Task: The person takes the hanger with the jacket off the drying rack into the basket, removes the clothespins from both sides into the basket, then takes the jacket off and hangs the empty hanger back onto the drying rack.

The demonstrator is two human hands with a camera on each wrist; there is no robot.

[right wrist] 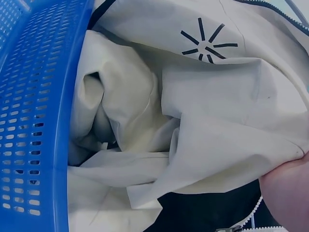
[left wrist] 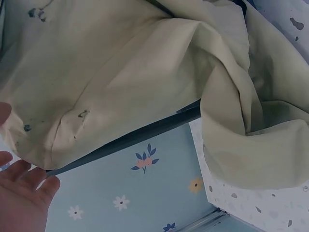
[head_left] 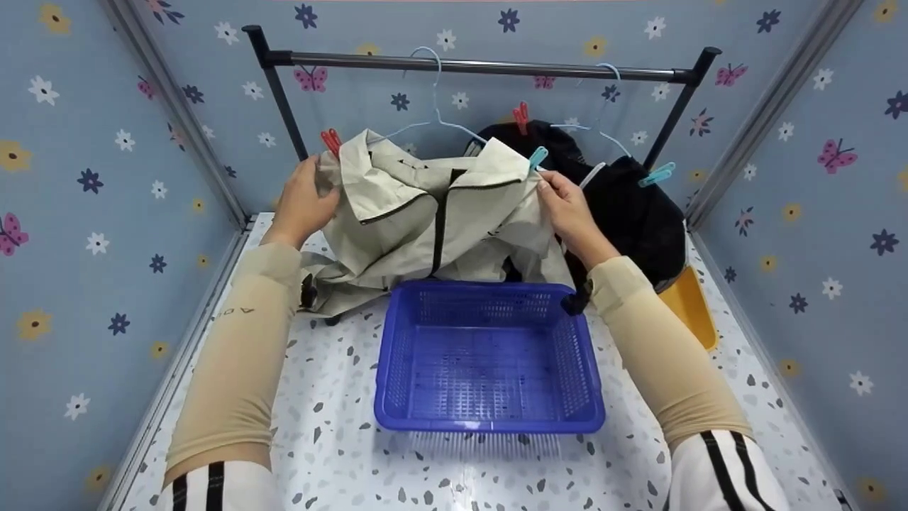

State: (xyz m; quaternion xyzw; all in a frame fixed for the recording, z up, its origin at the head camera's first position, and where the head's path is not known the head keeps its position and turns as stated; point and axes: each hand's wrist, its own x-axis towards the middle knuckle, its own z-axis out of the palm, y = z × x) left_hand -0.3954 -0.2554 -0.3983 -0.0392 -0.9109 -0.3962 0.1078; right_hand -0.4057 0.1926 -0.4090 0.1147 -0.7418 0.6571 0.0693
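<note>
On the left forearm's beige sleeve cover [head_left: 241, 348], at the left of the frame, a dark A can be made out, the rest unclear. A starburst of black strokes [right wrist: 212, 51] marks the cream jacket [head_left: 397, 241], seen at upper right in the right wrist view.

The jacket hangs from a pale blue hanger [head_left: 437, 92] at the upper centre, collar toward the top, front facing the viewer; its long axis follows the dark zip [head_left: 441, 227], nearly vertical and leaning slightly lower left.

The left hand [head_left: 301, 202] curls round the left-of-frame shoulder by a red clip [head_left: 330, 142]; the right hand [head_left: 571, 209] pinches the opposite shoulder below a turquoise clip [head_left: 538, 157]. A blue basket [head_left: 489, 427] stands below, at lower centre.
</note>
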